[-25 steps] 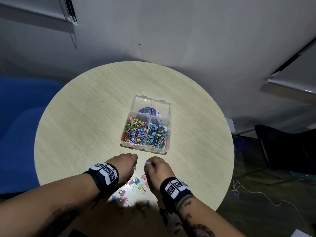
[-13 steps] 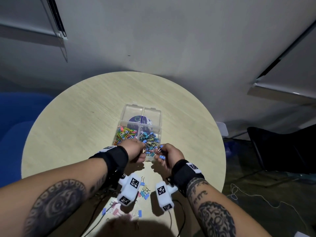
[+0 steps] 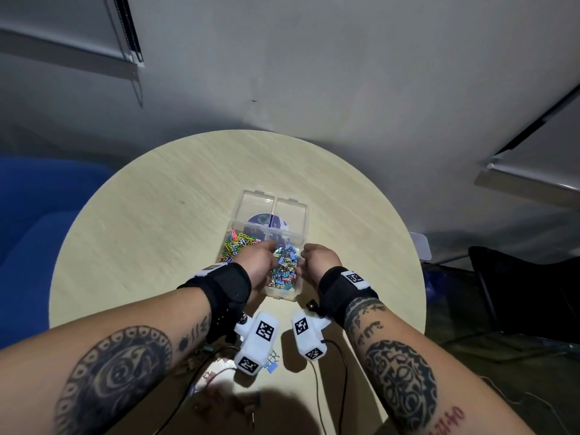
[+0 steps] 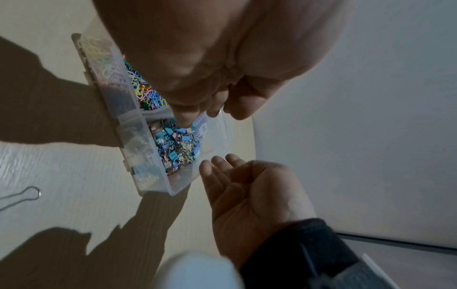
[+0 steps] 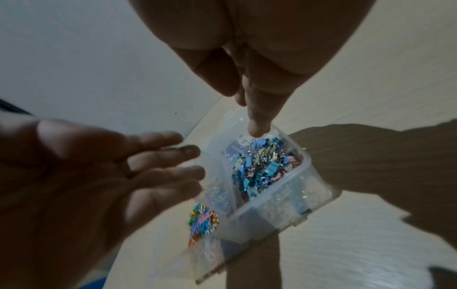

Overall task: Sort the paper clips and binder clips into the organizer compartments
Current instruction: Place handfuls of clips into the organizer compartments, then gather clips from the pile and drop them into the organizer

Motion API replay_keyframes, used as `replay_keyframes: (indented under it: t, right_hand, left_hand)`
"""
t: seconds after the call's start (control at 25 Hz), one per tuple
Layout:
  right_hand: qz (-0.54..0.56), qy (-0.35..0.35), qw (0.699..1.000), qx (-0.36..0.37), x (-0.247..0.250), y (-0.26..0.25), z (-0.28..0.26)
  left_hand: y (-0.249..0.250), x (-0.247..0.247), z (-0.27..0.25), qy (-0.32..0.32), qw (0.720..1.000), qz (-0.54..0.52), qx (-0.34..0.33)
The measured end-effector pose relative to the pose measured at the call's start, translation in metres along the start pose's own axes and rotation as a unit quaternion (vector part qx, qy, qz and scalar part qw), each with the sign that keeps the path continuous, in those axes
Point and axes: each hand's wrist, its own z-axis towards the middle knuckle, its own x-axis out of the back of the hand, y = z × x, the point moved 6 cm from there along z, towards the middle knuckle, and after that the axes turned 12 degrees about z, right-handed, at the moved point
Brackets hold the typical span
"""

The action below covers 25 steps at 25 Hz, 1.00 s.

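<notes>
Drop step judged underway: left hand (image 3: 259, 262) and right hand (image 3: 317, 262) held slack-fingered, empty, over binder clips (image 3: 284, 271) compartment of organizer (image 3: 299, 215). Next: loose clips (image 3: 271, 362) near table (image 3: 150, 233) edge to be fetched.

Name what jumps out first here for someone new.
The clear plastic organizer at mid-table, with bright paper clips in its left compartment and blue-toned binder clips in its right. Both hands hover over the binder-clip side, left hand and right hand, fingers loose and apparently empty. More clips lie on the table's near edge by the wrists.
</notes>
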Motion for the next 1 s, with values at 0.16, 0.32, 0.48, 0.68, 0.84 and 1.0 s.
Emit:
replay_keyframes:
  t: [0.16, 0.32, 0.48, 0.68, 0.84, 1.0]
  right_hand:
    - [-0.047, 0.003, 0.998, 0.044, 0.004, 0.015, -0.028]
    - [-0.175, -0.006, 0.983, 0.059, 0.014, 0.055, -0.056]
    - [-0.393, -0.058, 0.916, 0.058, 0.012, 0.099, -0.075]
    - [-0.527, -0.121, 0.837, 0.088, -0.001, 0.144, -0.094]
    - [-0.550, -0.122, 0.811, 0.158, -0.015, 0.155, -0.095]
    - [-0.534, -0.114, 0.820, 0.171, -0.018, 0.159, -0.092]
  left_hand:
    - [-0.006, 0.005, -0.001, -0.039, 0.999, -0.018, -0.025]
    - [-0.014, 0.024, -0.018, -0.046, 0.997, 0.043, -0.034]
    - [-0.050, 0.057, -0.030, -0.032, 0.964, 0.258, -0.061]
    - [-0.094, 0.074, -0.047, -0.075, 0.821, 0.558, -0.096]
    - [-0.119, 0.055, -0.049, -0.111, 0.752, 0.633, -0.147]
    - [-0.132, 0.036, -0.040, -0.094, 0.728, 0.661, -0.157]
